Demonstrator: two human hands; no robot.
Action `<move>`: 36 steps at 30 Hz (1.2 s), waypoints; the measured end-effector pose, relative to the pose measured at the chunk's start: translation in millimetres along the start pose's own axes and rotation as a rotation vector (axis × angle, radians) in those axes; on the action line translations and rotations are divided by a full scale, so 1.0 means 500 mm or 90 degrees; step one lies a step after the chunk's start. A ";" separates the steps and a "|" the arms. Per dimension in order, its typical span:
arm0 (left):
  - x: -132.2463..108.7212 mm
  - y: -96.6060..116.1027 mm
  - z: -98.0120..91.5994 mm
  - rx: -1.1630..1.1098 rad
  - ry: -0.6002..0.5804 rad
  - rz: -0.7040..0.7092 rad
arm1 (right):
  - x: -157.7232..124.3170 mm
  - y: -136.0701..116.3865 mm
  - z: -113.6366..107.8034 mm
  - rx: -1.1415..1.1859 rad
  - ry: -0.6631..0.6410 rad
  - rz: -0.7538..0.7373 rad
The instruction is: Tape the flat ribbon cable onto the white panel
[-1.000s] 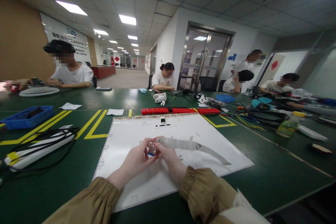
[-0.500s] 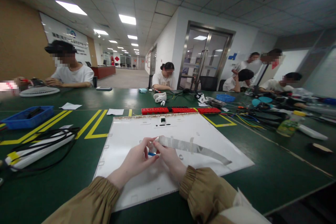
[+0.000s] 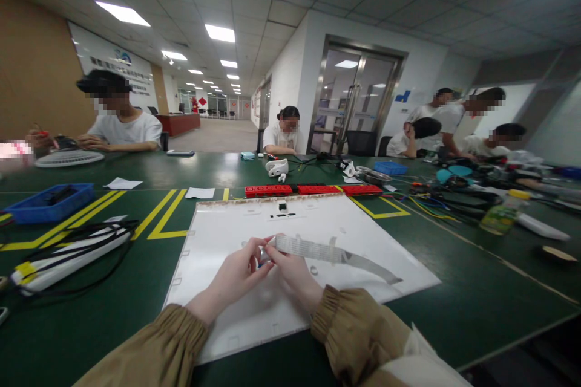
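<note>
Both hands meet over a white panel lying flat on the green table. My left hand and my right hand pinch the near end of a long pale flat ribbon cable. The cable runs off to the right, resting on the panel. A bit of blue shows at the pinched end between my fingertips. Brown sleeves cover both my forearms.
Red blocks line the panel's far edge. A white power strip with black cord and a blue tray lie left. Cables, tools and a green bottle crowd the right. Several other people sit or stand around the far side.
My fingers have shifted slightly on the cable end and now hide most of the blue part. A person at the far right has walked left.
</note>
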State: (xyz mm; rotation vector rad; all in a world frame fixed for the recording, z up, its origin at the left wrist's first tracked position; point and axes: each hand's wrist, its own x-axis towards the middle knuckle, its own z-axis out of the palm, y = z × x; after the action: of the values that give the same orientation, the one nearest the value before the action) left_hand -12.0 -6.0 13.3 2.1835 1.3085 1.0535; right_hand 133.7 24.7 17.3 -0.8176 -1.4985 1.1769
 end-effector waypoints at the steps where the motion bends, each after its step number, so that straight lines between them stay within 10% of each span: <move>1: 0.000 -0.001 0.000 -0.002 -0.001 -0.001 | 0.000 0.000 0.000 -0.001 -0.002 0.003; 36: 0.005 -0.001 0.000 -0.118 0.045 -0.030 | -0.011 0.001 0.000 -0.001 -0.091 0.013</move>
State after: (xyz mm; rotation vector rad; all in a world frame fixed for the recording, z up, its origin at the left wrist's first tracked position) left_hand -11.8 -3.8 14.1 1.9872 1.2332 1.1919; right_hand 135.0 19.7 15.0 -0.7642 -1.6113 1.2714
